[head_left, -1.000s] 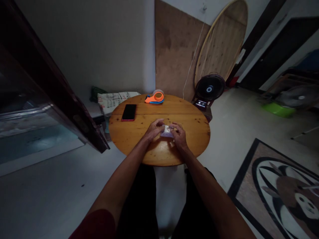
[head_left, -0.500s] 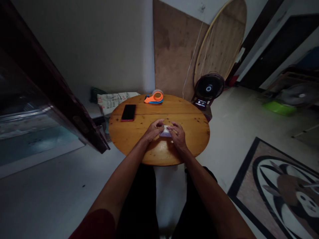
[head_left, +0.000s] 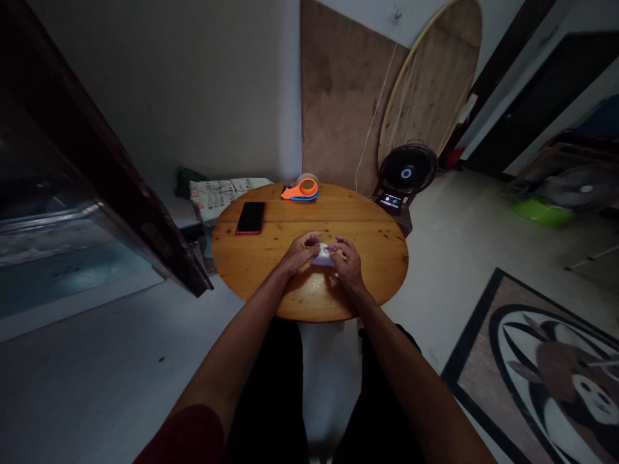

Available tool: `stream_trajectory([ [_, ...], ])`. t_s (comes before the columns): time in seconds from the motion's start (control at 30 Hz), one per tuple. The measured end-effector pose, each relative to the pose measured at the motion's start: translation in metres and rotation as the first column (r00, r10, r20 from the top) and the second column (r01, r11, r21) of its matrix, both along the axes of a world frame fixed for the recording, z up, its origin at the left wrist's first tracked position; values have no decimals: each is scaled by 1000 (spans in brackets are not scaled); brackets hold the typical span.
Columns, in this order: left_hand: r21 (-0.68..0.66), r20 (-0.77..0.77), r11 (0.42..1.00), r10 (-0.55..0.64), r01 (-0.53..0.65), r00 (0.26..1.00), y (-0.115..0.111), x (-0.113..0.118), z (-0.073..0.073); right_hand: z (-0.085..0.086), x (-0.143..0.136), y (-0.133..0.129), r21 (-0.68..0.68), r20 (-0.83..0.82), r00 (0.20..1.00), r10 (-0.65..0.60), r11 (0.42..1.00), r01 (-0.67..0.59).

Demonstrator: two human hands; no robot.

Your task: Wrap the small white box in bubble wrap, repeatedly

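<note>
Between my hands, over the near middle of the round wooden table [head_left: 271, 270], is a small white and pale purple packet [head_left: 323, 256]; its exact kind is too small to tell. My left hand [head_left: 302, 252] grips its left side, thumb on top and fingers curled around the far edge. My right hand [head_left: 347, 261] is at its right side, thumb and fingertips bent against it. Parts of the packet are covered by my fingers.
A black phone with a red edge [head_left: 251, 218] lies at the table's left. An orange and blue tape dispenser [head_left: 300, 189] rests near the far edge. Beyond the right rim stands a black fan [head_left: 406, 173]; a dark door frame [head_left: 145, 225] is on the left.
My right thumb and fingers have shifted slightly on the packet, showing a little more of its top. My left hand keeps its hold. The whole view has moved marginally.
</note>
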State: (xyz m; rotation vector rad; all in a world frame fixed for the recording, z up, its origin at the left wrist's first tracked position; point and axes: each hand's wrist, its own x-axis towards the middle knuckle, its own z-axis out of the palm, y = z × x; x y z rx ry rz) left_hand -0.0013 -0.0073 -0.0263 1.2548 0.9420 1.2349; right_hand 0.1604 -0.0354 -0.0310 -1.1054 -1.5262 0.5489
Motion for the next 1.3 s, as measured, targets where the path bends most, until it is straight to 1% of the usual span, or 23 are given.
stream_trajectory([
  [0.17, -21, -32, 1000, 2, -2, 1000, 0, -1, 1, -4, -2, 3, -13, 1, 1000, 1, 1000, -1],
  [0.33, 33, -118, 999, -9, 13, 993, -1, -2, 1, -6, -2, 4, 17, 0, 1000, -7, 1000, 7],
  [0.53, 85, -195, 995, -29, 46, 980, -4, -2, 2, -5, -2, 6, 86, 39, 998, -44, 996, 40],
  [0.7, 124, -247, 989, -51, 84, 968, -6, -2, 5, -3, -2, 7, 86, -2, 999, -54, 995, 54],
  [0.83, 115, -255, 990, -55, 86, 965, -6, -2, 6, -2, 0, 7, 77, -19, 997, -74, 994, 75],
  [1.0, 117, -224, 989, -59, 87, 973, -5, -2, 4, -5, 0, 6, 76, 44, 998, -44, 996, 41],
  [1.1, 129, -207, 987, -72, 100, 976, -4, -1, 3, -6, -1, 6, 84, 62, 997, -51, 995, 46],
  [1.3, 168, -238, 975, -105, 147, 966, -7, 0, 5, -3, 0, 5, 112, 9, 995, -99, 989, 98],
])
